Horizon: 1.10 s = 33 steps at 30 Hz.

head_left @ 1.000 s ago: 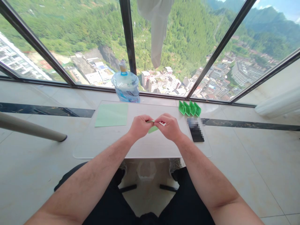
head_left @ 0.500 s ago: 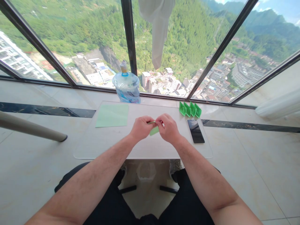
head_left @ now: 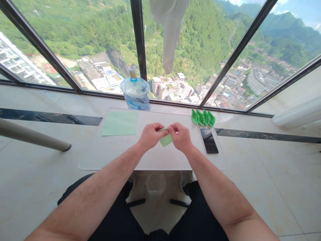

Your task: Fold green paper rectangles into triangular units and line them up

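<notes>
A small folded piece of light green paper (head_left: 166,140) is held between my two hands, above the middle of the white table (head_left: 120,155). My left hand (head_left: 150,135) pinches its upper left edge between thumb and fingers. On the other side, my right hand (head_left: 181,136) grips the upper right part the same way. The paper's lower corner points toward me, and its upper part is partly covered by my fingers. Flat on the table's left side lies a stack or sheet of pale green paper (head_left: 119,124); I cannot tell how many layers.
Several folded green paper pieces (head_left: 203,117) stand in a row at the table's back right corner. Nearer me lies a black phone (head_left: 209,141). Behind the table, a large clear water bottle (head_left: 135,93) stands by the window. A grey pole (head_left: 35,135) juts in from the left.
The green paper has tilted between my fingers, so more of its face shows below my hands. Both hands keep hold of it and have shifted only slightly.
</notes>
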{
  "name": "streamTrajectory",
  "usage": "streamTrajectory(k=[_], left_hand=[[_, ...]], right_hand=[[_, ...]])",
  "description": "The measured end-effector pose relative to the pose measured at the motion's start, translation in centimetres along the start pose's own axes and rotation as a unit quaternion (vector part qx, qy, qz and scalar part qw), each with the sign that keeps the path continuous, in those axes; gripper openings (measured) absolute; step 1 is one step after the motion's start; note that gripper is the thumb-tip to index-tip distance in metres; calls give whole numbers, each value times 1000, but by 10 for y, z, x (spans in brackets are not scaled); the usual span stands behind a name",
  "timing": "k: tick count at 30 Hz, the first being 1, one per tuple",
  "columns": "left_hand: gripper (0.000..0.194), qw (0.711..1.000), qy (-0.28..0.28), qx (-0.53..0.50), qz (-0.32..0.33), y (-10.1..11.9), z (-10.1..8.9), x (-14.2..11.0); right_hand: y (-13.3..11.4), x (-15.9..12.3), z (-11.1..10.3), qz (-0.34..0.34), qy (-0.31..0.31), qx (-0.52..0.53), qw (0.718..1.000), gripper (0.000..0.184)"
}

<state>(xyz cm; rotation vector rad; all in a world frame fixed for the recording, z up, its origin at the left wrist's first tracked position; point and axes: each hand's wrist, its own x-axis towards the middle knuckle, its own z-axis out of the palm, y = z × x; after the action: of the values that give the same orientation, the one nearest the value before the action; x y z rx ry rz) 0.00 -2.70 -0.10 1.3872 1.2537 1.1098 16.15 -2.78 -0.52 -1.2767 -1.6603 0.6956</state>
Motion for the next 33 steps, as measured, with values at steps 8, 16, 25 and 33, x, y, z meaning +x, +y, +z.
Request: streamTrajectory(k=[8, 16, 25, 33], left_hand=[[28, 998, 48, -39, 4, 1, 2, -2], [24, 996, 60, -64, -29, 4, 6, -2], [25, 993, 68, -86, -39, 0, 7, -3], [28, 993, 71, -85, -47, -6, 10, -1]], right_hand=[[2, 1, 3, 104, -16, 126, 986, 26], [1, 0, 5, 129, -11, 157, 979, 28], [6, 0, 7, 157, -10, 195, 968, 29], [3, 2, 4, 178, -16, 203, 963, 29]])
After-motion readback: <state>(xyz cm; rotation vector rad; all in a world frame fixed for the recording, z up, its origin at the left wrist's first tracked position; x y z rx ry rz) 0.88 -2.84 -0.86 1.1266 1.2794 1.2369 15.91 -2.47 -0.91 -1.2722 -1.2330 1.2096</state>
